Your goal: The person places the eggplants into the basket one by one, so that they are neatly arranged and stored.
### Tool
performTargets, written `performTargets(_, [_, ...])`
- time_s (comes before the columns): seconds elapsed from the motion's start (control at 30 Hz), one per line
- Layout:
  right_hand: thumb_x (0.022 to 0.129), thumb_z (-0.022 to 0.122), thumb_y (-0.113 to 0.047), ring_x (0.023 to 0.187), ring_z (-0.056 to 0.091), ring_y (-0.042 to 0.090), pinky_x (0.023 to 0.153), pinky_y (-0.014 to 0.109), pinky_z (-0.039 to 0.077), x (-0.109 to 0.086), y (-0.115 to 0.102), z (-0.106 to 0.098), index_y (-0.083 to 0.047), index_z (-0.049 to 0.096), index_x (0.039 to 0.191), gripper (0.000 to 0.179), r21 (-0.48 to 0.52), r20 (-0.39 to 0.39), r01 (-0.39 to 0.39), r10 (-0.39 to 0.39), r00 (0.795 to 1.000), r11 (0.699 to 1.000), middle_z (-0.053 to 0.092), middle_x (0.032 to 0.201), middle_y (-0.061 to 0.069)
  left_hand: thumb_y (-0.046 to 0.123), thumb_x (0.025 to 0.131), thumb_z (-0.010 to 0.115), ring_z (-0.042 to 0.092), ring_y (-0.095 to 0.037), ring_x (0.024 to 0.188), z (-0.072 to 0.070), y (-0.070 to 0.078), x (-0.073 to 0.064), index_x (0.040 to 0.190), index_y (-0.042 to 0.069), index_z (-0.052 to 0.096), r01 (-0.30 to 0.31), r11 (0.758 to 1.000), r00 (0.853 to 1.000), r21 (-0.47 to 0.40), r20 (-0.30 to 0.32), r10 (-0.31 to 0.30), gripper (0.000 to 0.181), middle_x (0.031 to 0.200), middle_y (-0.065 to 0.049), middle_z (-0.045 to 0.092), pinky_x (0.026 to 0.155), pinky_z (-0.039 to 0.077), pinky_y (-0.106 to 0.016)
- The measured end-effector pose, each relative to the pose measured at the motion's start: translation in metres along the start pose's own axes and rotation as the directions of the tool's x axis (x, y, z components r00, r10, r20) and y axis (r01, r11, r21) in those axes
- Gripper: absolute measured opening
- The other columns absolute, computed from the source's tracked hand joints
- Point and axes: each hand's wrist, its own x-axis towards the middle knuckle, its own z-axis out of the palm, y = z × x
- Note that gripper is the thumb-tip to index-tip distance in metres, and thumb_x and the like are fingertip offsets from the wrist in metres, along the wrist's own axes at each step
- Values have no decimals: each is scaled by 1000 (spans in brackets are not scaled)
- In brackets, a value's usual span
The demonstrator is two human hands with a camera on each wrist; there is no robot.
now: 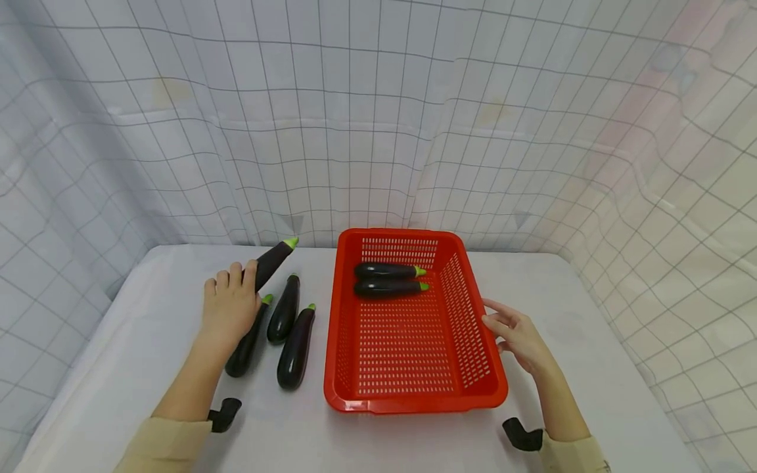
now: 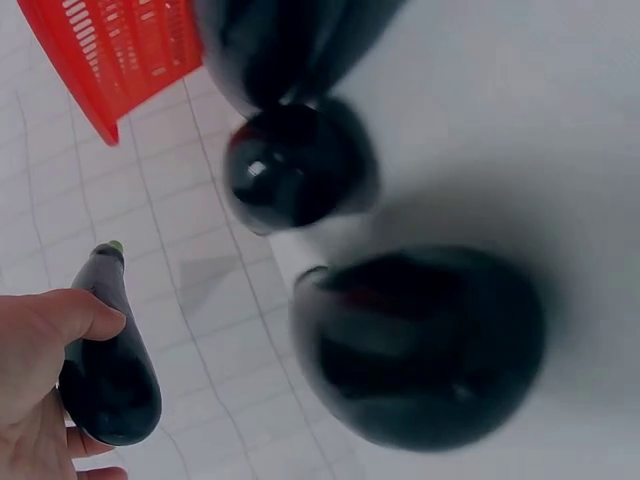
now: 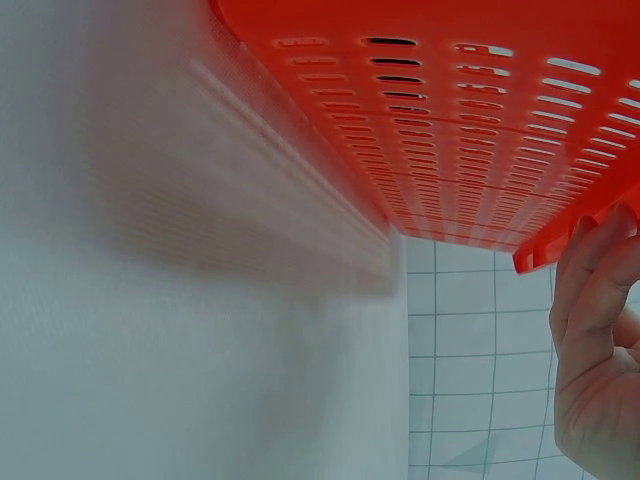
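Observation:
My left hand [image 1: 229,305] holds a dark purple eggplant [image 1: 273,263], its green stem pointing up and right. In the left wrist view, the thumb lies across this eggplant [image 2: 110,370]. Three more eggplants [image 1: 296,348] lie on the table beside and below that hand, one partly hidden by it. Two eggplants [image 1: 387,288] lie side by side near the far end inside a red plastic basket [image 1: 414,404]. With relaxed fingers, my right hand [image 1: 520,338] touches the outside of the basket's right rim. The right wrist view shows those fingers [image 3: 590,280] against the rim from outside.
A white cloth covers the table [image 1: 284,427]. White grid-patterned curtains [image 1: 378,131] hang behind it and at both sides. Black wrist mounts [image 1: 225,415] show near both sleeves. The basket's slotted wall [image 3: 450,150] fills the top of the right wrist view.

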Motion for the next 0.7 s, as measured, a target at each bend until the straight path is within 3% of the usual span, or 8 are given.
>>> performTargets(0.2, [91, 56, -21, 66, 58, 11, 52, 27, 50, -1, -1, 1, -2, 36, 138, 54, 0, 6, -7, 7, 1000, 1000, 62, 88, 0, 7, 82, 58, 36, -40, 89, -4, 19, 10, 123, 1, 30, -76, 997, 994, 26, -71, 77, 50, 108, -22, 34, 77, 30, -51])
performTargets(0.57, [91, 56, -20, 66, 57, 11, 51, 27, 49, -1, -4, 1, -2, 35, 139, 55, 5, 12, -9, 9, 1000, 1000, 62, 90, 3, 11, 83, 60, 39, -38, 94, -5, 52, 23, 125, 2, 34, -164, 986, 983, 38, -76, 167, 50, 113, -21, 38, 79, 33, -48])
performTargets(0.7, [91, 56, -20, 66, 57, 11, 51, 27, 49, -1, -3, 1, -2, 35, 139, 55, 3, 9, -9, 9, 1000, 1000, 63, 91, 4, 11, 82, 60, 40, -37, 91, -3, 66, 27, 122, 2, 36, -201, 978, 973, 55, -107, 206, 48, 110, -21, 40, 77, 34, -46])
